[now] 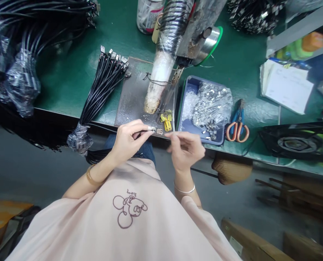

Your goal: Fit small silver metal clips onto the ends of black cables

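Observation:
My left hand [131,139] is closed in a pinch at the bench's front edge, on the end of a thin black cable that comes in from the left. Just beyond its fingertips is a small metal connector [159,131]. To the right, my right hand [187,148] is slightly blurred, thumb and forefinger pressed together; what it holds, if anything, I cannot make out. A yellow clip-like piece [167,121] lies behind the connector on a dark metal plate [131,92]. Over the plate hang a wrapped duct [158,79] and a soldering stand's metal tip.
Left of the plate lies a bundle of black cables [100,87] with metal ends. A blue tray [181,108] holds bagged connectors; orange-handled cutters [237,130] lie beside it. A solder wire spool [212,45], a notepad [286,85] and a black fan [300,141] are further right.

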Tool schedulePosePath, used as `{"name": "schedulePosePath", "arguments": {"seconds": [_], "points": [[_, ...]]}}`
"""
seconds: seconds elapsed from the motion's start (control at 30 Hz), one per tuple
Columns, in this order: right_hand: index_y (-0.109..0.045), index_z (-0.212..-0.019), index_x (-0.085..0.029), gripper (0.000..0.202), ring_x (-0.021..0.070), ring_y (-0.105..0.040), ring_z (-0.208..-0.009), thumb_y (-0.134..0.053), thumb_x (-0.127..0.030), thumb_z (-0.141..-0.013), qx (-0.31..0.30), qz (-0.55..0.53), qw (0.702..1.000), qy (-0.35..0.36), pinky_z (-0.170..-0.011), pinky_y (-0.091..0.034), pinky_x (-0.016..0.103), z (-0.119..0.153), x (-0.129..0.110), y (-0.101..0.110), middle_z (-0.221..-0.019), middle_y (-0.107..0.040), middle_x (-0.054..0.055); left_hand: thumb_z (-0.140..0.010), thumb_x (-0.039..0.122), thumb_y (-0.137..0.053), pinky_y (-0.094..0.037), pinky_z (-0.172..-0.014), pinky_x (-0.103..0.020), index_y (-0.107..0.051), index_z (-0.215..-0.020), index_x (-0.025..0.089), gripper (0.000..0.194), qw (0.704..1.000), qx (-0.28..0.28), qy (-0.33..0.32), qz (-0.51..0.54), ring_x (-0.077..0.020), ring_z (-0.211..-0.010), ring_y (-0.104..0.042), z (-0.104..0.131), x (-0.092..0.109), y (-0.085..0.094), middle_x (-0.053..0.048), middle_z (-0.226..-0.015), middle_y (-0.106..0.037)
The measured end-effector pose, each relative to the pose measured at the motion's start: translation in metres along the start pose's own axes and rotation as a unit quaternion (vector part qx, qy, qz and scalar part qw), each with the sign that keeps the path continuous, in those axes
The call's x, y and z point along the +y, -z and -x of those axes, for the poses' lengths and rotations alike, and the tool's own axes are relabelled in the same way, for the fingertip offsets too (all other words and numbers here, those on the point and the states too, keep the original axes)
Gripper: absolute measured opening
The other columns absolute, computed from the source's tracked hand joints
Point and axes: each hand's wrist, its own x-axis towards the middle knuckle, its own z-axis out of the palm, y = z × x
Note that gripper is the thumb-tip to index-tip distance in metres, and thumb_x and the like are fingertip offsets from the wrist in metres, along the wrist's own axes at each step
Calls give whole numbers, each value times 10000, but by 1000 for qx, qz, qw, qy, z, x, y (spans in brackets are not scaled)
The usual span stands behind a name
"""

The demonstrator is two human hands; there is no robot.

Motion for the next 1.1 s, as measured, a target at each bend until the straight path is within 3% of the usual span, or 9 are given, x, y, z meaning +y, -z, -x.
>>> {"name": "schedulePosePath", "arguments": {"seconds": [0.07, 0.13, 0.27, 0.37, 0.43, 0.7, 0.9, 1.1], "points": [[-670, -1026, -249, 74, 87, -589, -416, -635, -231, -963, 60, -13, 998, 4, -384, -442, 196, -3, -4, 5, -624, -639, -79, -867, 160, -721, -351, -518, -228, -769, -805, 153, 79, 1000, 9, -7, -4, -78, -508, -398, -3, 0, -1, 33, -616, -555], [-645, -1120, -259, 147, 80, -566, -392, -613, -231, -979, 63, -20, 998, -16, -382, -430, 192, -6, -8, 9, -608, -623, -94, -860, 142, -721, -350, -522, -231, -772, -807, 155, 75, 1000, 11, -12, -14, -80, -509, -398, -5, 1, -2, 38, -606, -543], [-649, -1051, -260, 143, 116, -734, -600, -654, -161, -948, -18, 55, 998, -37, -547, -576, 212, -11, -12, 10, -819, -769, -35, -869, 148, -711, -358, -521, -231, -771, -825, 160, 75, 999, 0, -12, -42, -83, -515, -434, -9, 1, -2, 32, -623, -571], [-660, -929, -248, 121, 170, -791, -860, -685, -131, -913, -79, 115, 989, 40, -697, -631, 253, -15, -9, 2, -945, -801, 16, -878, 167, -709, -362, -525, -233, -760, -807, 161, 88, 998, -2, -5, -60, -86, -520, -444, -10, 0, -2, 29, -622, -577], [-646, -880, -242, 127, 184, -785, -917, -664, -122, -918, -106, 122, 984, 78, -728, -636, 278, -17, -5, -4, -984, -801, 36, -882, 175, -707, -366, -530, -237, -758, -808, 165, 91, 998, 3, -2, -67, -90, -526, -449, -10, -1, -4, 27, -627, -582], [-610, -825, -231, 162, 161, -749, -862, -661, -96, -901, -95, 91, 990, 57, -639, -595, 262, -20, 2, -16, -912, -766, 29, -876, 151, -718, -359, -528, -234, -756, -831, 162, 60, 998, 22, -14, -65, -87, -532, -446, -12, -2, -7, 29, -653, -597], [-620, -821, -241, 157, 168, -740, -860, -661, -117, -907, -80, 95, 990, 62, -705, -593, 304, -22, 1, -17, -892, -756, 14, -882, 137, -725, -362, -528, -232, -763, -842, 152, 58, 997, 26, -45, -61, -82, -534, -445, -15, 1, -4, 25, -659, -608], [-585, -820, -244, 191, 163, -747, -866, -670, -86, -886, -90, 97, 987, 89, -764, -599, 308, -22, 1, -15, -898, -762, 14, -881, 145, -722, -346, -518, -230, -756, -817, 151, 73, 997, 17, -32, -61, -80, -518, -415, -15, 1, -3, 44, -614, -534]]}}
